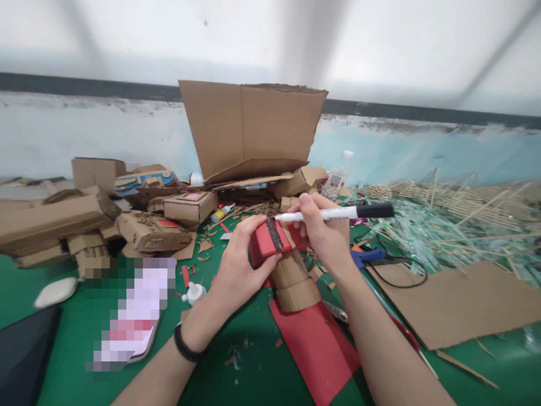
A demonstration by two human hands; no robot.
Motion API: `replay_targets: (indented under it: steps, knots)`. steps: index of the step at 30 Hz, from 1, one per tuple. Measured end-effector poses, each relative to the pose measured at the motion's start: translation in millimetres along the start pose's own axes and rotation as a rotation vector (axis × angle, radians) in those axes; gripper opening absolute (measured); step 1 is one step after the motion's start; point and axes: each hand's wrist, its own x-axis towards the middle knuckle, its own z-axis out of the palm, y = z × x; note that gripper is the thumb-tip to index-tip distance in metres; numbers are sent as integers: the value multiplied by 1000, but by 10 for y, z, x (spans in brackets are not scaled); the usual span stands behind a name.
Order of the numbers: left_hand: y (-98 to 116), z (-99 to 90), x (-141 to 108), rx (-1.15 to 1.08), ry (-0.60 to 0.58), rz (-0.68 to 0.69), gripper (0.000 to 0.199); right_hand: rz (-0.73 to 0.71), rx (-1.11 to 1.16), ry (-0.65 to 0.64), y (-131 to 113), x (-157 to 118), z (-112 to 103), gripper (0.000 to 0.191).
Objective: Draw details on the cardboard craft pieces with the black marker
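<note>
My left hand [243, 262] grips a small red piece [264, 239] with black stripes across it, fingers behind and thumb in front. From this red piece a brown cardboard tube [291, 273] extends down to the right, with a wider band at its lower end. Between the thumb and fingers of my right hand [319, 228] is a white marker [333, 214] with a black end pointing right. Its tip is at the upper edge of the red piece, by the stripes. A red sheet [315, 349] lies beneath the tube's lower end.
Cardboard models [154, 231] and a phone [137, 307] are on the left, near a small white bottle [195, 293]. A large cardboard box [257, 127] stands behind. To the right are a blue glue gun [367, 256], a cardboard sheet [460, 304] and thin wooden sticks [477, 208]. Scissors [336, 311] lie by the tube.
</note>
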Motion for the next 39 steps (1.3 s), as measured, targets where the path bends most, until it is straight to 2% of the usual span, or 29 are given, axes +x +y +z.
replay_targets:
  steps: [8,23,39]
  knots:
    - [6,-9,-2,1,0,4,66,-9,11,7,-3,0,7,52]
    - [6,-7,0,0,-2,3,65,-7,11,-20,15,-5,-7,61]
    - [15,-9,4,9,-14,-14,66,-34,-36,18,-13,-5,-5,65]
